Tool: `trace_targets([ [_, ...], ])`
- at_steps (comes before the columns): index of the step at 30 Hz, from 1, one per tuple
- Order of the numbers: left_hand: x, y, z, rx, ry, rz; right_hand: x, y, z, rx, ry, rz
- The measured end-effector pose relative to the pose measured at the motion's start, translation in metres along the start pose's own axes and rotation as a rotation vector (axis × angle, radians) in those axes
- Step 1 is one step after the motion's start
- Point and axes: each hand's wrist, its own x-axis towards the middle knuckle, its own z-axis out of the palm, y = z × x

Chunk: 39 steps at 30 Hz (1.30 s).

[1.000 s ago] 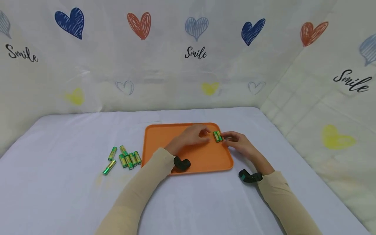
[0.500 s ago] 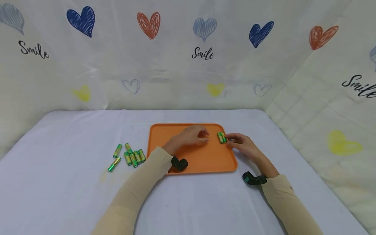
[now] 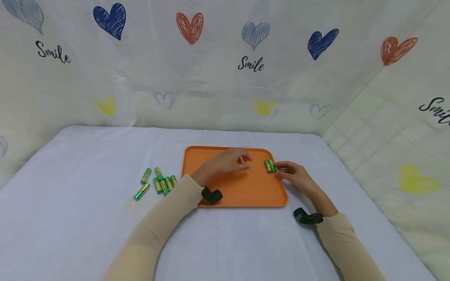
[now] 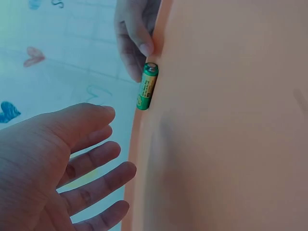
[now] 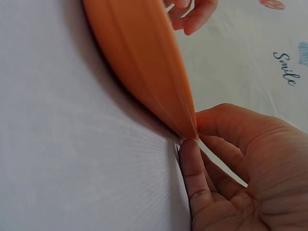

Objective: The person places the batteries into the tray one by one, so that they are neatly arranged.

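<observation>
Two green-and-gold AA batteries (image 3: 270,166) lie side by side in the right part of an orange tray (image 3: 260,193). My right hand (image 3: 293,175) is at the tray's right rim, thumb and index fingertips beside these batteries. In the right wrist view its thumb and finger meet at the rim, and the batteries are hidden there. Whether they pinch anything cannot be told. My left hand (image 3: 228,160) hovers over the tray with loosely bent fingers (image 4: 98,185), holding nothing. In the left wrist view one battery (image 4: 147,86) shows near the right hand's fingertips.
Several more batteries (image 3: 157,185) lie loosely grouped on the white tablecloth (image 3: 81,218) left of the tray, partly behind the left sleeve (image 3: 151,238). A white backdrop (image 3: 211,78) with printed hearts rises behind the table and along its right side.
The head view has shifted, so tray, batteries and backdrop appear farther right. Both hands keep nearly the same pose; the left sleeve now covers a little more of the loose batteries.
</observation>
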Motion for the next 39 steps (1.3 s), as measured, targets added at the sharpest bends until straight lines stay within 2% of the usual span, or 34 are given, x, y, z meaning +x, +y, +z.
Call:
trace_targets([
  [13, -0.020, 0.005, -0.008, 0.103, 0.088, 0.054, 0.003, 0.003, -0.003, 0.011, -0.006, -0.015],
  [21, -0.034, 0.012, -0.016, 0.131, 0.106, 0.082, 0.004, 0.001, -0.002, 0.019, -0.014, -0.020],
  [29, -0.052, 0.013, -0.023, 0.207, 0.145, 0.089, 0.003, -0.002, -0.002, -0.012, -0.017, -0.002],
  [39, -0.073, 0.010, -0.032, 0.218, 0.169, 0.072, 0.004, 0.003, -0.001, -0.008, -0.006, -0.020],
])
